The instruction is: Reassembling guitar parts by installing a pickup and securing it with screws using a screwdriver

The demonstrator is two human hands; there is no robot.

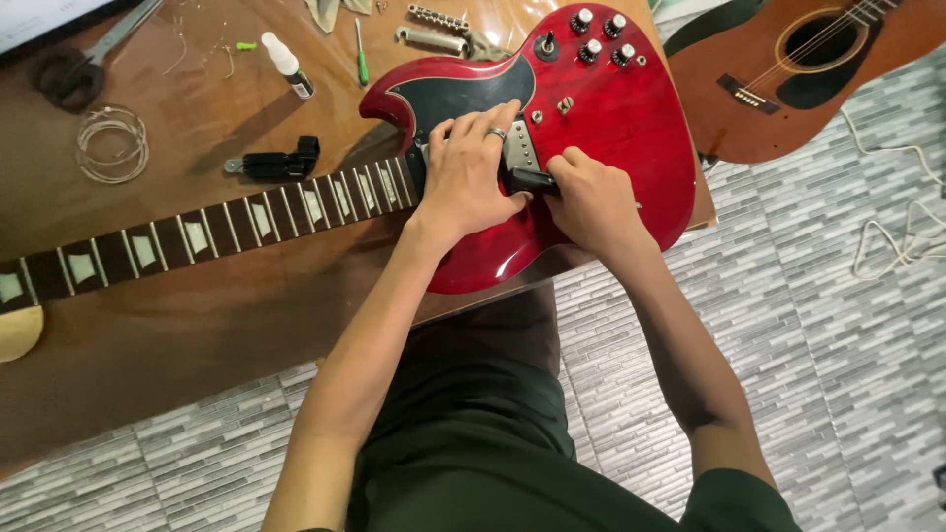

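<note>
A glossy cherry-red solid-body electric guitar [601, 118] with two pointed horns is laid flat on a brown wooden table [197, 325], its body directly under both hands. No strings are seen on it. A black pickguard [458, 99] is set just beyond the left hand, and four silver-topped control knobs [601, 37] are grouped farther out, past the right hand. The dark fretboard with pale block inlays [197, 236] runs away to the left of the left hand.

The left hand [473, 177], a ring on one finger, is spread flat over the body where the neck joins, its fingertips laid on a chrome pickup cover [520, 148]. The right hand [591, 202] is curled narrowly around a small black tool [532, 180], which is pressed against the body between the two hands.

A brown acoustic guitar [788, 79] lies on the grey tiled floor, well to the right of the right hand.
</note>
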